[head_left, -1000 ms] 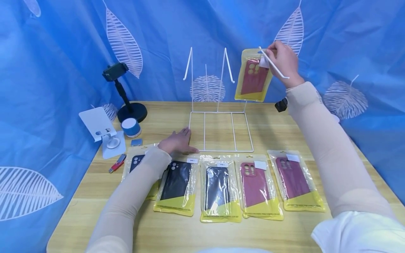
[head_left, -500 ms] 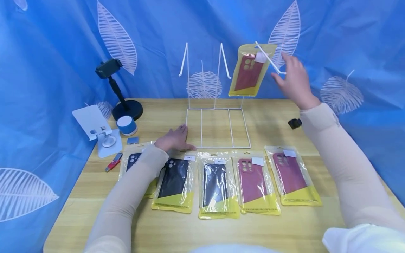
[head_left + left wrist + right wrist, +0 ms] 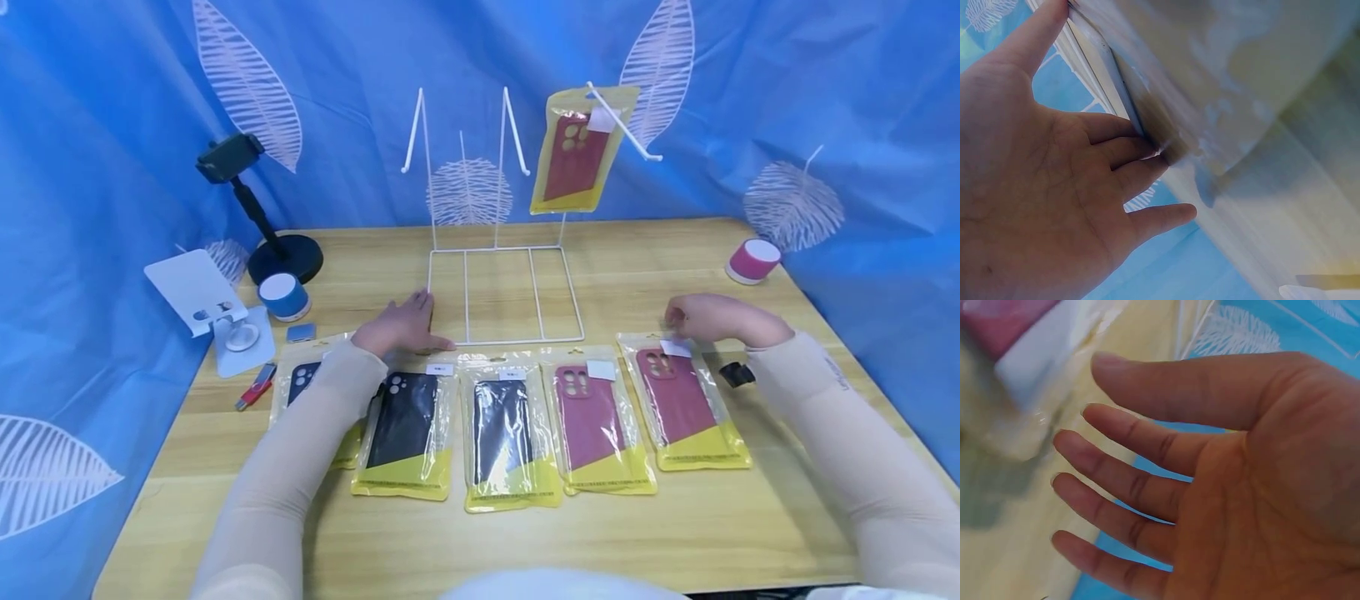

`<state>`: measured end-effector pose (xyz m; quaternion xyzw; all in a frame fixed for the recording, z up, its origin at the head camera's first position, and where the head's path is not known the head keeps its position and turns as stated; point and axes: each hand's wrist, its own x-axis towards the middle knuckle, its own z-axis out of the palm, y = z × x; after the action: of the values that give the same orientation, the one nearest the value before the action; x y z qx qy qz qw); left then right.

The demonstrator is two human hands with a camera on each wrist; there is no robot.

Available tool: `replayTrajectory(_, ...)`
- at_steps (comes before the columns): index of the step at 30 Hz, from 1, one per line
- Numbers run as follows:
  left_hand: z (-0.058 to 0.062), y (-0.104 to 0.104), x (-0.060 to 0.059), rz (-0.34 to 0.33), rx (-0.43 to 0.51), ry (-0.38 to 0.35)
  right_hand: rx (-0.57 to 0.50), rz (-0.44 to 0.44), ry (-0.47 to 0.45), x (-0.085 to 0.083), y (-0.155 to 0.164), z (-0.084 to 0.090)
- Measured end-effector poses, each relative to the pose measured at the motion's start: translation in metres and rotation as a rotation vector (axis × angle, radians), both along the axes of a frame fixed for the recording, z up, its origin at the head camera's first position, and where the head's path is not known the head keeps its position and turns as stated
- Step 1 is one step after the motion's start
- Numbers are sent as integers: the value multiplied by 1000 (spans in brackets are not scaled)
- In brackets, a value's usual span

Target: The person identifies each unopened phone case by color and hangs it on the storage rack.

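Observation:
A white wire rack [image 3: 501, 340] stands at the table's middle. A bagged red phone case [image 3: 573, 154] hangs from its right hook. My left hand [image 3: 416, 323] lies flat on the table at the rack's front left corner. In the left wrist view the left hand [image 3: 1116, 150] has straight fingers touching the white wire. My right hand [image 3: 678, 321] hovers at the top edge of the rightmost bagged red case [image 3: 682, 400]. In the right wrist view the right hand [image 3: 1097, 456] has its fingers spread and holds nothing. Several bagged cases lie in a row, among them a black one [image 3: 510, 429].
At the left stand a black phone stand [image 3: 258, 221], a white holder [image 3: 213, 304], a blue speaker [image 3: 283, 296] and a red USB stick [image 3: 255, 387]. A pink speaker [image 3: 752, 260] sits at the far right. A black clip [image 3: 737, 373] lies by my right forearm. Blue curtain surrounds the table.
My right hand let go of the red case pack, now hanging on the hook, and dropped to the rightmost pack on the table. The left hand stayed put.

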<state>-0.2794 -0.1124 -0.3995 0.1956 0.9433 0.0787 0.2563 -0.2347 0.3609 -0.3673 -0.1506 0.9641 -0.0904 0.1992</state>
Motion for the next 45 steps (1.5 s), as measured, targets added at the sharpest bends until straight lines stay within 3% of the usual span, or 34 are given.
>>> replayTrajectory(11, 0, -1, -1, 8, 2, -1, -36, -12, 0, 0, 25, -22)
replayTrajectory(18, 0, 1, 0, -6, -6, -7, -164, -46, 45, 3, 37, -10)
replayTrajectory(22, -1, 1, 1, -5, -14, -14, -270, -65, 217, 7, 34, 10)
replayTrajectory(26, -2, 1, 0, 2, -17, -18, -366, -89, 456, 20, 20, 35)
replayTrajectory(32, -2, 0, 0, 15, -11, -18, -549, 37, 753, 35, -5, 66)
replayTrajectory(35, -2, -1, -1, 18, -5, -17, -643, 113, 850, 34, -17, 80)
replayTrajectory(39, -4, -1, 0, 17, 1, -9, -755, 144, 965, 26, -35, 101)
replayTrajectory(45, -2, -1, 1, 16, 5, -6, -823, 81, 1082, 10, -59, 123)
